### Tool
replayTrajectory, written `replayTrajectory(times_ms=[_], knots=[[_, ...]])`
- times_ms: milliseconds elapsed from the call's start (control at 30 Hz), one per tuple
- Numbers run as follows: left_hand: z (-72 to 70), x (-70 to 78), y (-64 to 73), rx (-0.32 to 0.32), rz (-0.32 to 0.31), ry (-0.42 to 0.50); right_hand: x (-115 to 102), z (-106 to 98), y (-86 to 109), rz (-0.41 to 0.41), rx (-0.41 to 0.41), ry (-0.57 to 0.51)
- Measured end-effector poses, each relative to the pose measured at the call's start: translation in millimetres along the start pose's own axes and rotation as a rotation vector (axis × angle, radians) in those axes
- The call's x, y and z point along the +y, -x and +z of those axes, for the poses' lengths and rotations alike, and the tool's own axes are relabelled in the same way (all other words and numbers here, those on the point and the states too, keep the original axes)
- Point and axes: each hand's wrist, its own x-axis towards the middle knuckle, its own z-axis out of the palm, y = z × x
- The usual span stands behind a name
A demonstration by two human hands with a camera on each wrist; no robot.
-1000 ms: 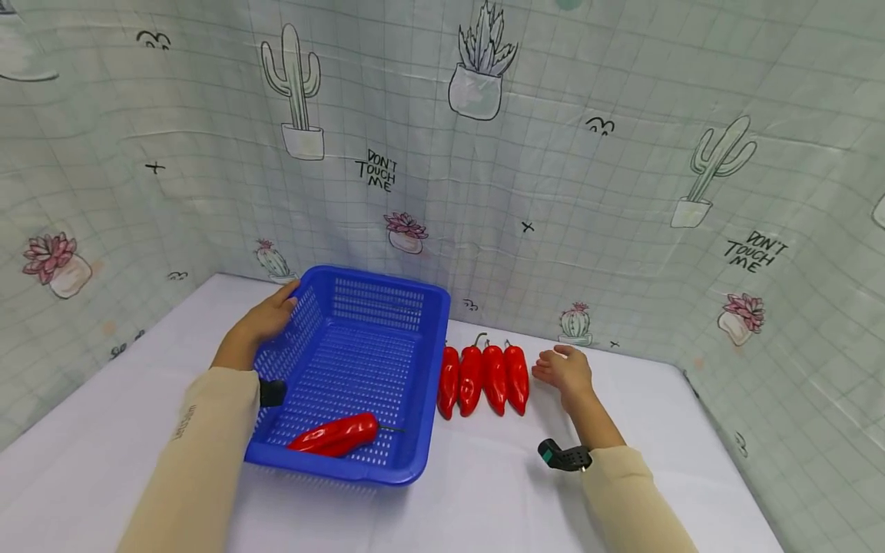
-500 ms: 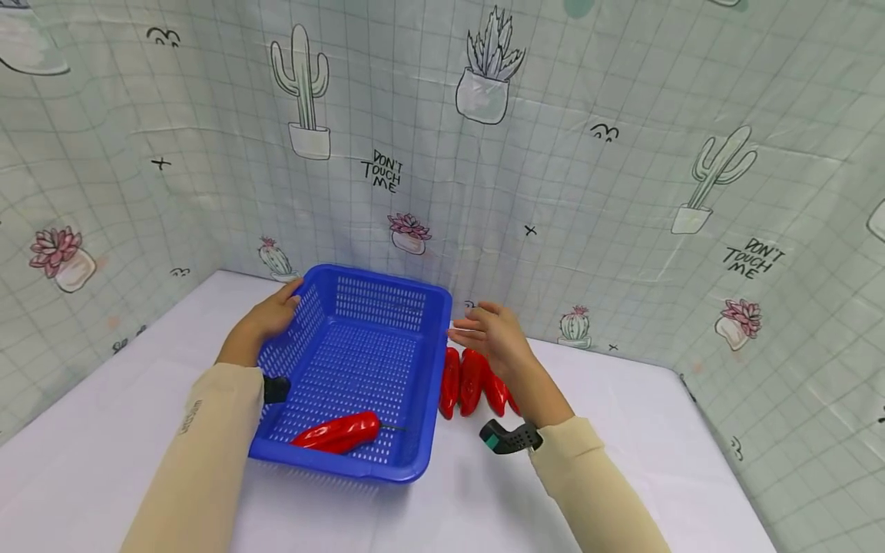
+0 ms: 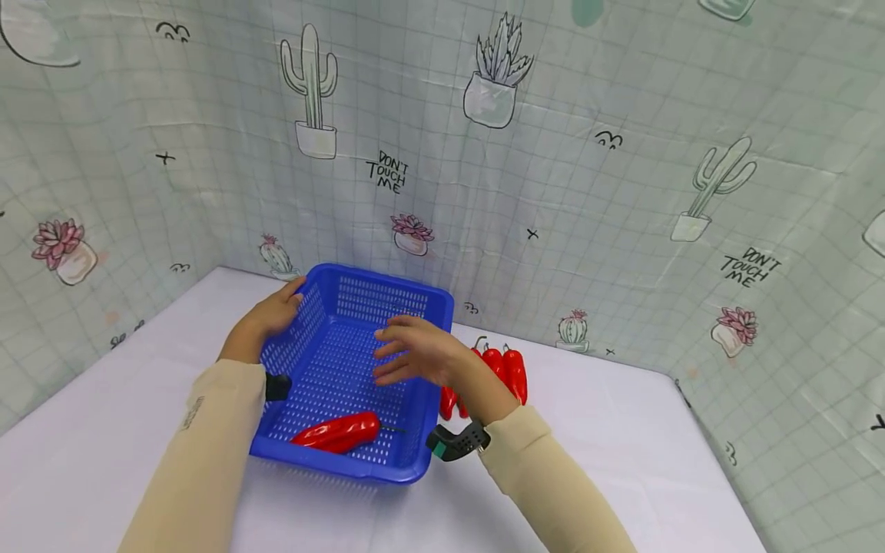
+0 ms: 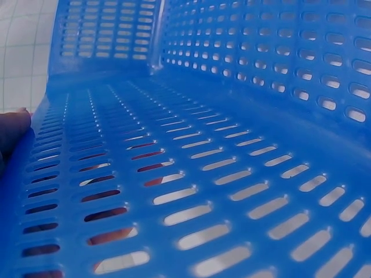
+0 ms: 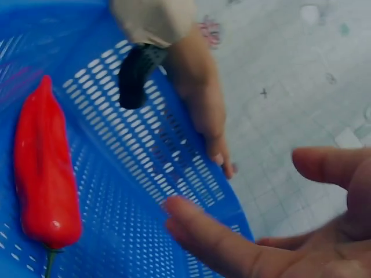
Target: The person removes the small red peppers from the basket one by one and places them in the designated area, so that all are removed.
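Observation:
A blue plastic basket (image 3: pixel 439 322) with slotted walls stands on the table. My left hand (image 3: pixel 273 313) grips its left rim; in the left wrist view only a blurred bit of fingers (image 4: pixel 13 130) shows past the wall. Inside the basket, at the near end, lies a red pepper (image 3: pixel 339 432) with a thin green stem; the right wrist view shows the same pepper (image 5: pixel 46 174) up close. My right hand (image 3: pixel 418 349) hovers over the basket, fingers spread apart and holding nothing. Several more red peppers (image 3: pixel 515 372) lie in a row just right of the basket, partly hidden by my right forearm.
The white table (image 3: pixel 622 445) stretches out on both sides of the basket. Behind it hangs a pale grid-patterned cloth (image 3: pixel 622 230) printed with cactus drawings, close to the basket's far rim.
My right hand has moved left from beside the row of peppers, passing over them, to above the basket. The left hand keeps its place on the rim, and the peppers lie as before.

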Motion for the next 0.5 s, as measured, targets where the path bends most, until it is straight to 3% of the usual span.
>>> replayTrajectory(times_ms=[267,500], knots=[[-0.4,-1.9,-3.6,-0.001,-0.006,-0.008,9.4,13.7,0.4,0.119,-0.245,0.362],[-1.0,-4.4,-1.7,0.001,0.02,-0.01,11.0,15.8,-3.2,0.192,-0.392,0.522]])
